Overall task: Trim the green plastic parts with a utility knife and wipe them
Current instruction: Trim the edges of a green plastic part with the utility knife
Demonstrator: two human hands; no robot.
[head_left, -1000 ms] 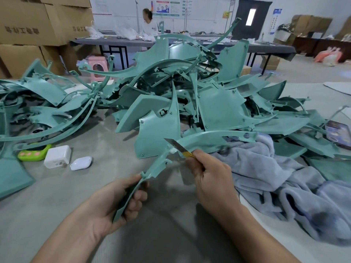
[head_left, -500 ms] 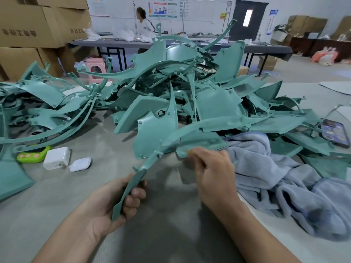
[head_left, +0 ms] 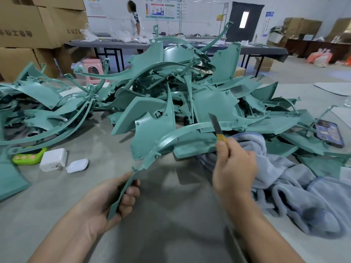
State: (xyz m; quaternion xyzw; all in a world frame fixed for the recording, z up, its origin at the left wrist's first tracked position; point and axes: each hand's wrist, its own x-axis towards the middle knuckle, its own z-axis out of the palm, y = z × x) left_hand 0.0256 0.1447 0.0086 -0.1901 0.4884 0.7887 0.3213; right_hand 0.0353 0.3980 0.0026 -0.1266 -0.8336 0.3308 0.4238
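My left hand (head_left: 115, 196) grips the near end of a long curved green plastic strip (head_left: 167, 139) that arcs up and to the right over the grey table (head_left: 171, 224). My right hand (head_left: 234, 168) holds a utility knife (head_left: 216, 128) with a yellow handle, its blade pointing up and clear of the strip. Behind them a big heap of green plastic parts (head_left: 209, 95) covers the table. A blue-grey cloth (head_left: 296, 190) lies bunched on the right, beside my right hand.
A white charger block (head_left: 53, 161), a white earbud case (head_left: 77, 165) and a lime-green toy (head_left: 28, 157) lie at the left. A phone (head_left: 328, 132) rests on parts at the right. Cardboard boxes (head_left: 38, 21) stack at back left; a person (head_left: 134, 19) stands by a far table.
My right hand has lifted the knife off the strip and up, so the blade now stands free above it. The left hand still holds the strip's near end.
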